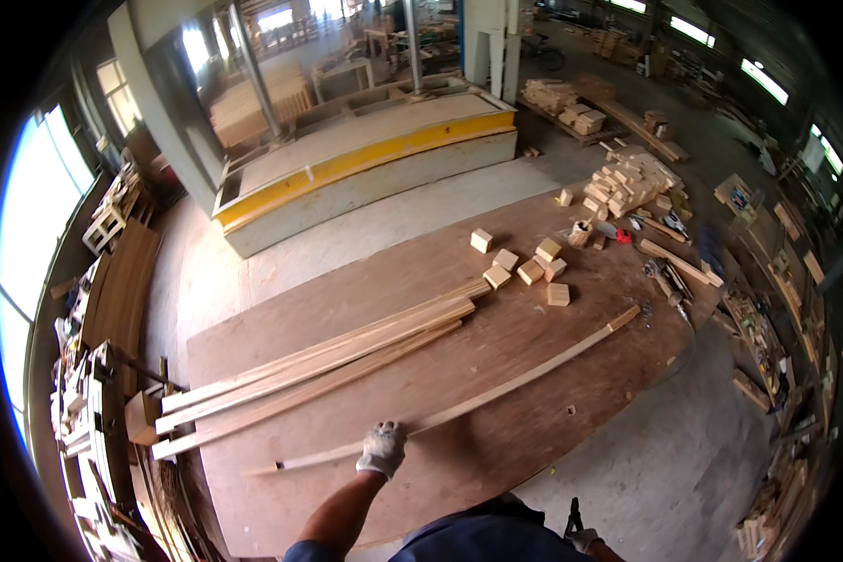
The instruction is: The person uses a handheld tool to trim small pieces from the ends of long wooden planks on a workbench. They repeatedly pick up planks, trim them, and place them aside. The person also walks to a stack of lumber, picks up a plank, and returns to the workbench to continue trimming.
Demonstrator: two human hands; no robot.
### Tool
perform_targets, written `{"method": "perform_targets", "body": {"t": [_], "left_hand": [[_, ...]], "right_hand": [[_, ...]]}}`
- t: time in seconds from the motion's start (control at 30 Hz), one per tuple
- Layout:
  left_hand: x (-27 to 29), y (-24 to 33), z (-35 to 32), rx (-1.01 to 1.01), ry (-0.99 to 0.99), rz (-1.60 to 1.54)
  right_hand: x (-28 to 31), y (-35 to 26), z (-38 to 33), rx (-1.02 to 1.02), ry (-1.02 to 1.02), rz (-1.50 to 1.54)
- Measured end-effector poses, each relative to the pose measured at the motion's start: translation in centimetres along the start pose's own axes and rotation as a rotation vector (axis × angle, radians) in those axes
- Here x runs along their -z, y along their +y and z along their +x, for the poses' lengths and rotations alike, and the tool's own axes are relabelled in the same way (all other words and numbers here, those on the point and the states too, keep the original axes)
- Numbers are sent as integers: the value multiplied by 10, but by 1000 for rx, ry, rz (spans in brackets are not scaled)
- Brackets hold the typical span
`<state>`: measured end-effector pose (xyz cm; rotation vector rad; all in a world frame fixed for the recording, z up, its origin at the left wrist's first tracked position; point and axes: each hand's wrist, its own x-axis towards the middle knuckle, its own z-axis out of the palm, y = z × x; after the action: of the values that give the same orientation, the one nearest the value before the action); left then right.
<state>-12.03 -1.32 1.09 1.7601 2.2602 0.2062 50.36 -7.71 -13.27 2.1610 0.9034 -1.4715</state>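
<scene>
A long, thin wooden strip lies across the brown board tabletop. My left hand, in a pale work glove, is closed around this strip near its left end. A small dark mark shows on the wood to the left of that hand. At the lower edge, beside my body, is my gloved right hand, partly cut off. A dark, narrow tool stands up from it; its kind is unclear.
Several long wooden strips lie beyond my left hand. Small wooden blocks sit farther right, before a large block pile. Hand tools lie near the right edge. A large press with a yellow-edged bed stands behind the tabletop.
</scene>
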Motion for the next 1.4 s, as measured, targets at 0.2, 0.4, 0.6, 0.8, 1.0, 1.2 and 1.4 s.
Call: {"method": "perform_targets", "body": {"t": [0.2, 0.4, 0.6, 0.8, 1.0, 1.2, 1.4], "left_hand": [[-3, -9, 13, -63, 42, -23], [37, -19, 58, 30, 146, -98], [45, -100, 85, 412, 259, 155], [67, -128, 95, 462, 253, 140], [77, -144, 117, 463, 141, 103], [78, -147, 115, 280, 56, 183], [91, -98, 108, 125, 76, -22]], "right_hand": [[29, 62, 72, 536, 4, -970], [35, 13, 18, 276, 3, -623], [40, -11, -12, 210, 37, -519], [32, 6, -26, 178, 57, -462], [29, 39, -9, 239, -15, -607], [16, -38, -101, 44, 54, 100], [10, -47, -103, 76, 51, 78]]}}
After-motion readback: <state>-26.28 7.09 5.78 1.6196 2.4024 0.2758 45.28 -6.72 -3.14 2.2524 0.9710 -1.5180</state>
